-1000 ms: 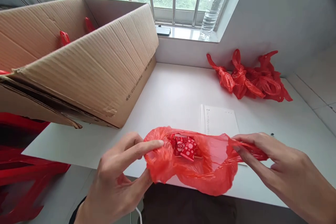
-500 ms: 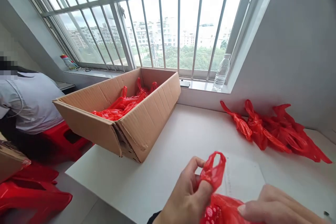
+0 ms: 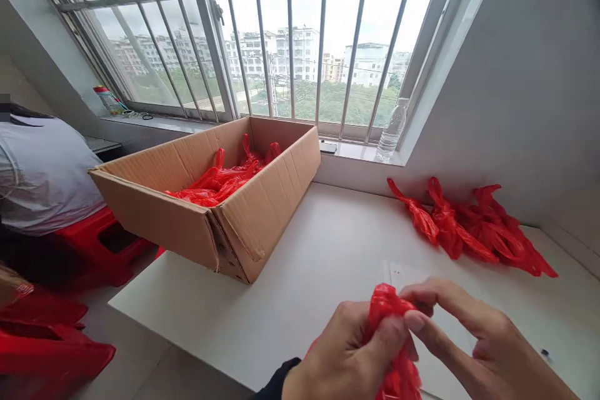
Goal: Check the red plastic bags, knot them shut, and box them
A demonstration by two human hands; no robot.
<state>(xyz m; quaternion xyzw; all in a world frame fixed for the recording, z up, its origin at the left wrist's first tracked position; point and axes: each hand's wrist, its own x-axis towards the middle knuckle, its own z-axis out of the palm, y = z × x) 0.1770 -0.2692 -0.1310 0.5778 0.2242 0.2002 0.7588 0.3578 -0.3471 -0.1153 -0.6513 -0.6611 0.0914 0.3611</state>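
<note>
The thin red plastic bag (image 3: pixel 391 331), above the near edge of the white table (image 3: pixel 328 250), is pinched shut at its gathered top by my left hand (image 3: pixel 347 356) and right hand (image 3: pixel 469 337), so knotting appears in hand and next calls for a firm pull.

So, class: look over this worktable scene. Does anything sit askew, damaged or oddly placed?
Yes. The cardboard box sits skewed and overhangs the left edge of the white table, with its near corner flap crumpled. The tied red bags lie in a loose heap by the wall. Both hands grip a red bag; nothing has spilled.
</note>
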